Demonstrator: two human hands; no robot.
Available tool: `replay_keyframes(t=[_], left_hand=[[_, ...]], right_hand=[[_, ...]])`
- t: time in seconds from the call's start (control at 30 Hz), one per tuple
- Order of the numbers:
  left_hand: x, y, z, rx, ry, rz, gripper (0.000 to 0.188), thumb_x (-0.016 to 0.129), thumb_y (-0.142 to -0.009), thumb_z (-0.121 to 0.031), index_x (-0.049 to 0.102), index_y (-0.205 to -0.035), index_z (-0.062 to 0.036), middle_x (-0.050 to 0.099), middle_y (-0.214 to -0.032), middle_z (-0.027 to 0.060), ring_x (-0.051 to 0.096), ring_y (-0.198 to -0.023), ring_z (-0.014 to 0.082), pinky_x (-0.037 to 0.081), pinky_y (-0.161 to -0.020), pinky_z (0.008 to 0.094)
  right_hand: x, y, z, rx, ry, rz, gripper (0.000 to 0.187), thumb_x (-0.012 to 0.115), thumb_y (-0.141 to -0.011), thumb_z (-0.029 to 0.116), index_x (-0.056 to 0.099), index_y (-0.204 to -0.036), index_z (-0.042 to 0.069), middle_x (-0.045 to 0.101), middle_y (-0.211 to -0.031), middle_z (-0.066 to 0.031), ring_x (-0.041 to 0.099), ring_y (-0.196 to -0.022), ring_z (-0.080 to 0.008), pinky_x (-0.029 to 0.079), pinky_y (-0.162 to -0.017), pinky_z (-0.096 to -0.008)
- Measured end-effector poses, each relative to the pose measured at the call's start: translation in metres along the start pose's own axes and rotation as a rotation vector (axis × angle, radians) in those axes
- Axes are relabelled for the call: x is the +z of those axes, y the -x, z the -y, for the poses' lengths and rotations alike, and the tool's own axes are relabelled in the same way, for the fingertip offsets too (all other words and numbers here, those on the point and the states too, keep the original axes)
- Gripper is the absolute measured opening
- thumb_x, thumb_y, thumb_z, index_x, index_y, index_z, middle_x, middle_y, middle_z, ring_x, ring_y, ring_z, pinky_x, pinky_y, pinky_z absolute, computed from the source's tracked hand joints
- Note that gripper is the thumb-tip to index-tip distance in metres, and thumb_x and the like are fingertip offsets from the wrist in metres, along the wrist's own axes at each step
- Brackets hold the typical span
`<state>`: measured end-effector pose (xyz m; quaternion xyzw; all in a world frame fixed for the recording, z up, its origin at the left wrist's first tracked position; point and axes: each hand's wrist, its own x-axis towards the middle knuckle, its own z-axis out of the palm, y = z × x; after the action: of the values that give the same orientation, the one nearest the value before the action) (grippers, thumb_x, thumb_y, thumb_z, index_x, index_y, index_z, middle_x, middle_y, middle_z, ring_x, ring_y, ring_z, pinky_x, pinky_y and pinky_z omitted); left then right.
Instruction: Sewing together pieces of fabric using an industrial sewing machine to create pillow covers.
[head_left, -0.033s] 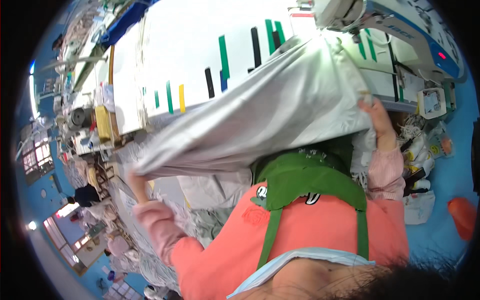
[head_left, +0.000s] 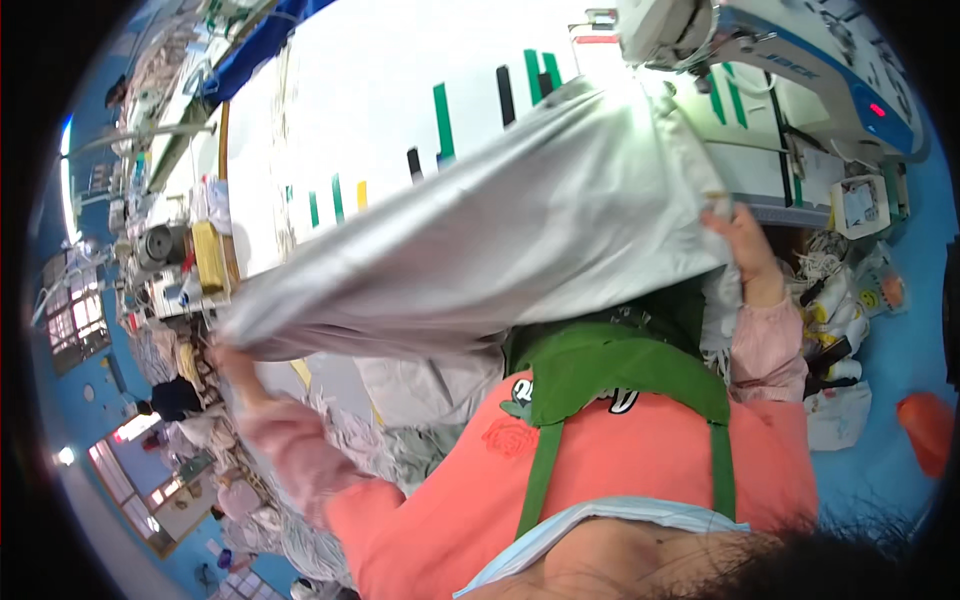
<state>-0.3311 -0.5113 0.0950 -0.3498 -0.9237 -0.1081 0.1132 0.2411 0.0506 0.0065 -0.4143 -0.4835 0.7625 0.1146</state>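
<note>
A large piece of pale grey cloth (head_left: 480,220) stretches across the front of the white sewing table (head_left: 350,110), its far corner lying beneath the head of a sewing machine (head_left: 760,50). At the far left end of the cloth, my left hand (head_left: 236,366) is closed on its edge, somewhat blurred by motion. My right hand (head_left: 748,248) grips the cloth's right edge near the table's front, with fingers partly hidden by the fabric. Between the hands the cloth hangs in long slanting folds over the table edge, above my green apron (head_left: 630,370).
Green, black and yellow tape strips (head_left: 443,120) mark the tabletop. To the right are a small white box (head_left: 860,205), thread cones (head_left: 838,300) and a red bag (head_left: 922,432). More fabric (head_left: 420,385) lies below the cloth. A yellow block (head_left: 209,256) stands at left.
My left hand has moved further left, pulling the cloth out with it. The cloth now covers more of the tape strips. My right hand has shifted only slightly left.
</note>
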Motion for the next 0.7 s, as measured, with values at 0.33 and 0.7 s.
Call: replay_keyframes(t=[0.33, 0.7], left_hand=[[0.085, -0.327, -0.401, 0.832, -0.163, -0.503, 0.046, 0.055, -0.088, -0.038, 0.052, -0.128, -0.0167, 0.053, -0.127, 0.0161, 0.050, -0.114, 0.0351, 0.042, -0.089, 0.0535], [0.155, -0.119, -0.356, 0.348, -0.113, 0.383, 0.062, 0.057, -0.088, -0.046, 0.045, -0.136, -0.0085, 0.043, -0.133, 0.0267, 0.039, -0.125, 0.0415, 0.037, -0.101, 0.0478]], right_hand=[[0.132, -0.006, -0.038, -0.017, -0.126, 0.080, 0.022, 0.061, -0.092, 0.012, 0.063, -0.108, -0.003, 0.067, -0.094, -0.0057, 0.062, -0.080, -0.0096, 0.050, -0.068, -0.0255], [0.094, -0.003, -0.075, 0.064, -0.093, 0.053, 0.023, 0.066, -0.089, 0.015, 0.067, -0.100, -0.005, 0.067, -0.087, -0.0038, 0.058, -0.073, -0.0074, 0.048, -0.062, -0.0249]])
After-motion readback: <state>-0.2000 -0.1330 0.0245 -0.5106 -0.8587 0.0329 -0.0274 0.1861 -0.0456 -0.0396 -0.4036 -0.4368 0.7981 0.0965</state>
